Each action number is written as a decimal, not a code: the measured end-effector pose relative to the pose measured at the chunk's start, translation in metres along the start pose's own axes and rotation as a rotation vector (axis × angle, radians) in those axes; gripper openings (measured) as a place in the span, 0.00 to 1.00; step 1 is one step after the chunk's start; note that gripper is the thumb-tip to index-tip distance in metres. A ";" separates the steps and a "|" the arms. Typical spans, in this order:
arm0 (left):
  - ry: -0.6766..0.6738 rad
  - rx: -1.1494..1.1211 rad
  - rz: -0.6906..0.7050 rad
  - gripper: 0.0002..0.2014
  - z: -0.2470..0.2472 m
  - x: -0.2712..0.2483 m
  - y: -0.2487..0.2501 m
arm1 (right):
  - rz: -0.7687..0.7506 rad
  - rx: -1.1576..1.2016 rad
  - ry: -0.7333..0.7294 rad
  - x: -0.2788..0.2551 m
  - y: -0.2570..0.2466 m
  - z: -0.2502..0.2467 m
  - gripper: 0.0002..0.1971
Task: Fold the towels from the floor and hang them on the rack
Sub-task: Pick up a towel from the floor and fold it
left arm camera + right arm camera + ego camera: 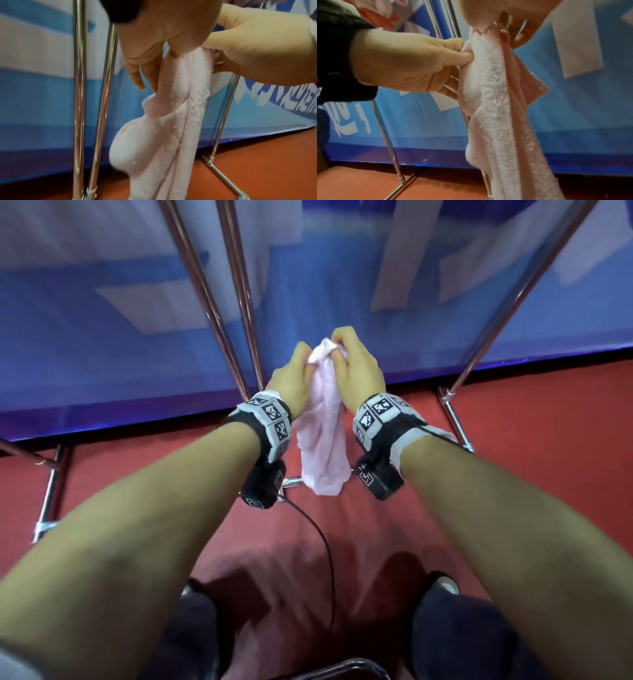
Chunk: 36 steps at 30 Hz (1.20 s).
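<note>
A pale pink towel (322, 440) hangs bunched in long folds between my two hands, above the red floor. My left hand (306, 362) pinches its upper left side, thumb pressed into the cloth. My right hand (339, 347) grips the top end from the right. In the left wrist view the towel (163, 121) drops from under my left hand (145, 75), with my right hand (257, 54) beside it. In the right wrist view my left hand (462, 54) pinches the towel (496, 108) below my right hand (489, 25). The metal rack's poles (205, 285) rise just behind the hands.
Another rack pole (513, 302) slants up on the right, and base bars (455, 422) lie on the red floor (531, 457). A blue and white banner (102, 302) stands behind the rack. A black cable (325, 542) hangs from my left wrist. My dark knees (462, 638) are at the bottom.
</note>
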<state>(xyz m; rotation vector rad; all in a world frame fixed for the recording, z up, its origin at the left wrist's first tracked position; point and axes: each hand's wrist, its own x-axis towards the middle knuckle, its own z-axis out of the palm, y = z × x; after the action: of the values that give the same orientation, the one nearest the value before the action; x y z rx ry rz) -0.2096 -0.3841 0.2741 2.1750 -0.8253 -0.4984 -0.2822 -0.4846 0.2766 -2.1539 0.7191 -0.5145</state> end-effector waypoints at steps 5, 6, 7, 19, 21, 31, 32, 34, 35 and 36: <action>0.203 -0.039 0.089 0.07 -0.063 -0.032 0.067 | -0.139 0.062 0.164 -0.028 -0.052 -0.039 0.20; 0.235 -0.021 0.106 0.08 -0.074 -0.038 0.078 | -0.140 0.053 0.174 -0.034 -0.059 -0.045 0.20; 0.264 -0.003 0.125 0.09 -0.084 -0.045 0.088 | -0.141 0.019 0.164 -0.041 -0.065 -0.052 0.19; 0.493 0.016 0.307 0.12 -0.181 -0.102 0.177 | -0.216 -0.142 -0.040 -0.071 -0.150 -0.098 0.03; 0.478 0.052 0.312 0.13 -0.192 -0.105 0.185 | -0.194 -0.050 0.056 -0.069 -0.163 -0.106 0.03; 0.394 0.428 0.306 0.09 -0.190 -0.118 0.185 | -0.207 -0.067 0.313 -0.057 -0.232 -0.155 0.10; 0.396 0.404 0.346 0.06 -0.189 -0.122 0.186 | -0.198 -0.070 0.324 -0.057 -0.235 -0.156 0.11; 0.392 0.363 0.413 0.08 -0.186 -0.127 0.189 | -0.195 -0.092 0.325 -0.060 -0.240 -0.157 0.12; 0.392 0.375 0.449 0.10 -0.183 -0.129 0.191 | -0.187 -0.095 0.323 -0.061 -0.241 -0.158 0.12; 0.390 0.422 0.487 0.12 -0.181 -0.129 0.192 | -0.174 -0.085 0.322 -0.062 -0.241 -0.158 0.12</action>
<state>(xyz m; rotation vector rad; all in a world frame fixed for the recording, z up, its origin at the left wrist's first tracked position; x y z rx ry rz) -0.2763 -0.3022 0.5481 2.2168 -1.2623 0.3638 -0.3413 -0.4062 0.5548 -2.2507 0.7397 -0.9533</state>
